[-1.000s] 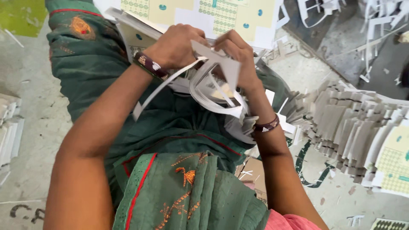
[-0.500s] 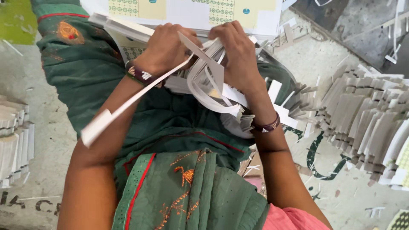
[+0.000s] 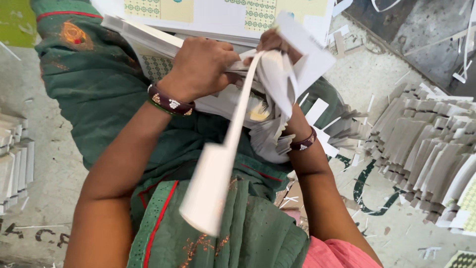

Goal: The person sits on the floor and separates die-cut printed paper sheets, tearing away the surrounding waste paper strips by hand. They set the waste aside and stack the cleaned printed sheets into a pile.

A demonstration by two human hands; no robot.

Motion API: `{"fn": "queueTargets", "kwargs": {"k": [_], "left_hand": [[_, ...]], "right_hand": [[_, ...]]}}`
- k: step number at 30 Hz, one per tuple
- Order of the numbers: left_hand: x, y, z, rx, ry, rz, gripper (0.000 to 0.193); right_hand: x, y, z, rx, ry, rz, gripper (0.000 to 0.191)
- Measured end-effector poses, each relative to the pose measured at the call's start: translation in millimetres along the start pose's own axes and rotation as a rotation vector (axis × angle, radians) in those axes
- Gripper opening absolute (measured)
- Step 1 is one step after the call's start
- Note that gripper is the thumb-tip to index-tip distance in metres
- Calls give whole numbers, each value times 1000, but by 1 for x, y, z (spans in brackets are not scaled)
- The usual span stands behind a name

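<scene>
Head view: the white cardboard strip (image 3: 218, 164) has swung down to 6 o'clock, torn freer; left hand (image 3: 201, 67) and right hand (image 3: 272, 42) pinch the printed sheet stack (image 3: 148, 44).

Card stack (image 3: 148, 39) rests on lap (image 3: 99, 89); fanned cutouts (image 3: 426, 144) lie right.
</scene>
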State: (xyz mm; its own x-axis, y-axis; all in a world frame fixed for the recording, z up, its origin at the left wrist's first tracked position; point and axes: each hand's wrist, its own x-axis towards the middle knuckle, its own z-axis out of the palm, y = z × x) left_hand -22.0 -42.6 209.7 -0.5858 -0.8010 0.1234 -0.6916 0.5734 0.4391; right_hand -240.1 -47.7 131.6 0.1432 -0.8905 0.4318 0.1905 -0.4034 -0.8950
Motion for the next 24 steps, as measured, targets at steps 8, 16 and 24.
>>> {"fn": "queueTargets", "kwargs": {"k": [8,16,24], "left_hand": [[-7,3,7,8,-32,2,31],[-19,12,-1,-102,9,-9,40],[-30,28,1,-87,48,73,50]], "right_hand": [[19,-3,-14,295,-191,280,13],[0,-40,10,93,25,288,11],[-8,-38,2,195,61,444,16]]}}
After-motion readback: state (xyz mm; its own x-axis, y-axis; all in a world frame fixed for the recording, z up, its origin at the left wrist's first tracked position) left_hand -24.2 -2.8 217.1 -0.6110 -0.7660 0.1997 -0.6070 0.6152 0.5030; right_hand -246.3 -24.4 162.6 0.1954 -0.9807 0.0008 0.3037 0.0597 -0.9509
